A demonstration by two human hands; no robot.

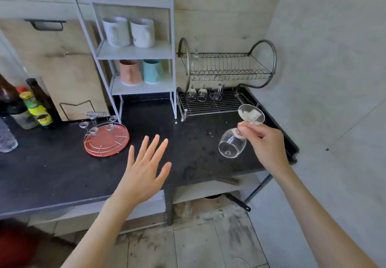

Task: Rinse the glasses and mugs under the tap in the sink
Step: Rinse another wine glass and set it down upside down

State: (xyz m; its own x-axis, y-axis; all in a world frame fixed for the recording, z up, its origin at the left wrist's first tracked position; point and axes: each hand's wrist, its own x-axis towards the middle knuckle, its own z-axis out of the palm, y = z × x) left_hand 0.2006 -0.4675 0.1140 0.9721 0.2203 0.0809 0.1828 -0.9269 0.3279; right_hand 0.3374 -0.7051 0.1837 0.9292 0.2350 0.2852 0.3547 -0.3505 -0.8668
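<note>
Corner kitchen w/ pale tiled walls [323, 37] and a grimy tiled floor [208, 242]: black table [52, 173] bears a white metal shelf unit [133, 52] beside a wood cabinet [69, 69]; soft daylight.

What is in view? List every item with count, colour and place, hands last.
stemmed wine glass: 1, clear, tilted bowl-down over the counter, held by its stem
white ceramic mugs: 2, upper rack shelf
pink mug: 1, lower shelf, left
teal mug: 1, lower shelf, right
white metal shelf rack: 1, back of black counter
chrome wire dish rack: 1, right rear
upturned clear glasses: about 3, dish rack's lower tier
red round tray with wire holder: 1, counter left
sauce bottles: several, far left
left hand: open, above counter
right hand: pinches the stem
</note>
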